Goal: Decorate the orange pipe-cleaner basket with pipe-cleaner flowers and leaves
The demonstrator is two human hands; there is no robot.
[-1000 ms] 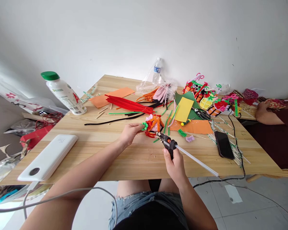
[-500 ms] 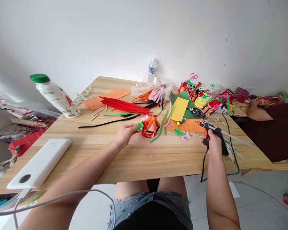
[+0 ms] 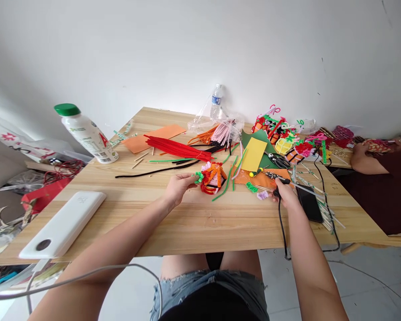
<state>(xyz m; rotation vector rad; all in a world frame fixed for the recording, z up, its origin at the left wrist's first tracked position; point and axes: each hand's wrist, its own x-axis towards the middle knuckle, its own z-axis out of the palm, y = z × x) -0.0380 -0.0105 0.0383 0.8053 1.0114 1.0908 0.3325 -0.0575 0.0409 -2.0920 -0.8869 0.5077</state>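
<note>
Between the thumb and fingers of my left hand (image 3: 177, 189) is a curled green pipe cleaner piece (image 3: 198, 178). It touches the side of a small lantern-like pipe cleaner craft (image 3: 214, 176) in orange, red and pink; whether the two are joined I cannot tell. My right hand (image 3: 285, 194) grips a black hot glue gun (image 3: 276, 178), its nozzle towards the left and a clear glue stick out of its back. Coiled green (image 3: 251, 187) and lilac (image 3: 263, 195) pieces lie between the hands, nearer the glue gun.
Red pipe cleaners (image 3: 177, 147), yellow card (image 3: 252, 154), scissors (image 3: 276, 159) and finished crafts (image 3: 270, 127) lie behind. A phone (image 3: 309, 203) is at right, a white power bank (image 3: 65, 224) and tilted bottle (image 3: 88, 136) at left. A co-worker's arm (image 3: 369, 162) is far right.
My right hand has moved left with the glue gun, uncovering the phone. My left hand stays by the craft with the green piece. The view has shifted slightly.
</note>
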